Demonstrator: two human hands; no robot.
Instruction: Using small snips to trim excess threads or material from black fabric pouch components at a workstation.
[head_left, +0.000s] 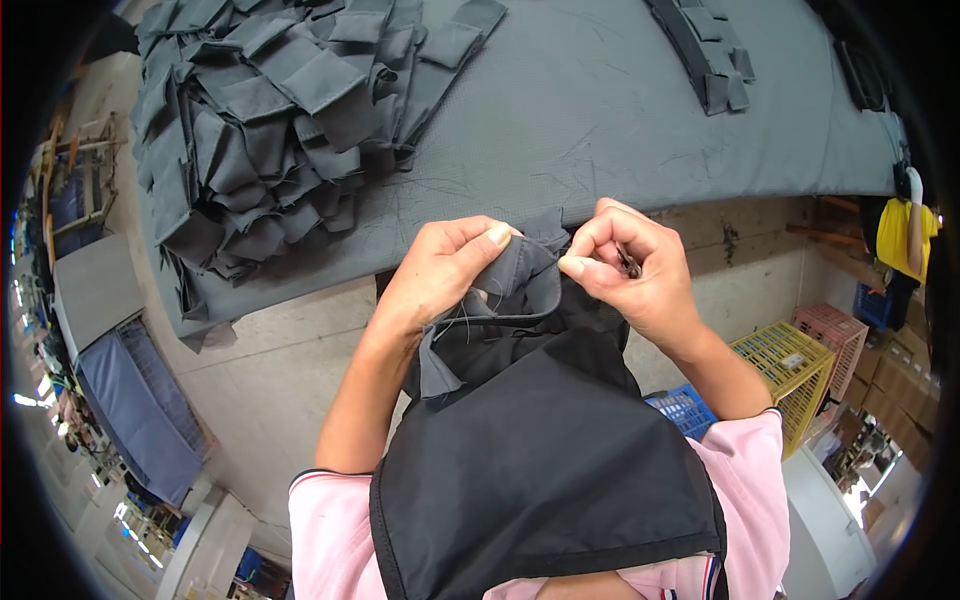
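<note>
My left hand (pixel 450 268) is closed on a dark grey fabric strip (pixel 541 296), its thumb pressing on the upper edge. The strip curves in a loop between my hands, and one end hangs over my black apron. Loose threads trail from it. Close by on the right, my right hand (pixel 640 275) pinches the strip's edge, or a thread there, between thumb and forefinger; which of the two is too small to tell. Under its curled fingers sits a small dark metal tool that looks like thread snips (pixel 628 262), mostly hidden.
A heap of grey fabric pieces (pixel 265 130) covers the left of the grey cloth-covered table (pixel 570 110). Another strip with tabs (pixel 715 60) lies at the far right. Yellow (pixel 790 365), blue (pixel 682 408) and pink crates stand right. A person in yellow (pixel 905 238) is at the right edge.
</note>
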